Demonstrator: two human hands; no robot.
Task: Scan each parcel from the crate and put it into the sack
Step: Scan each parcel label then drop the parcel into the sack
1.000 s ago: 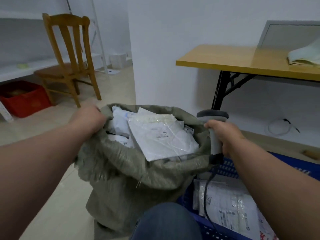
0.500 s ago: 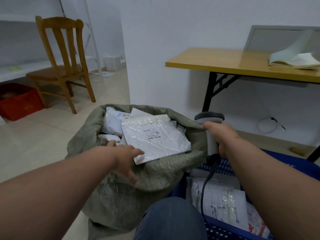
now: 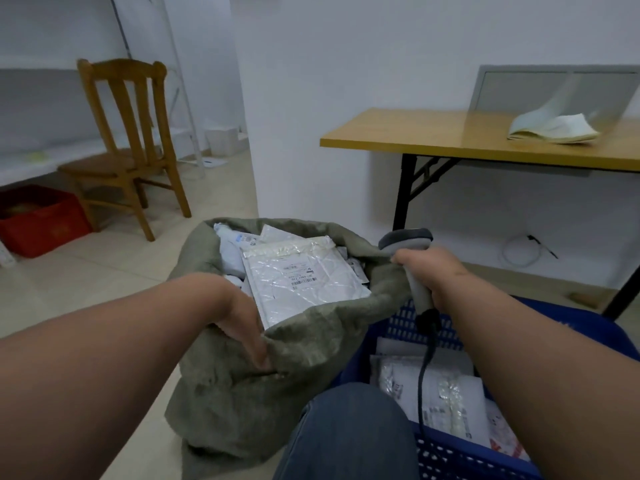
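A grey-green sack (image 3: pixel 298 362) stands on the floor in front of me, full of white parcels. A white bubble-wrap parcel (image 3: pixel 301 282) with a barcode label lies on top. My left hand (image 3: pixel 242 323) grips the sack's near rim, fingers curled over the cloth. My right hand (image 3: pixel 433 271) holds a grey barcode scanner (image 3: pixel 412 258) by its handle, beside the sack's right edge; its black cable hangs down. A blue crate (image 3: pixel 433 323) at the lower right holds several more white parcels (image 3: pixel 433 393).
My knee in blue jeans (image 3: pixel 346 434) is at the bottom centre. A wooden chair (image 3: pixel 128 147) and a red crate (image 3: pixel 38 220) stand at the left. A folding table (image 3: pixel 485 140) with an open book (image 3: pixel 554 128) is at the right, by a white wall.
My left hand has moved from the sack's far left rim to its near front rim and taken hold there. The right hand stays on the scanner.
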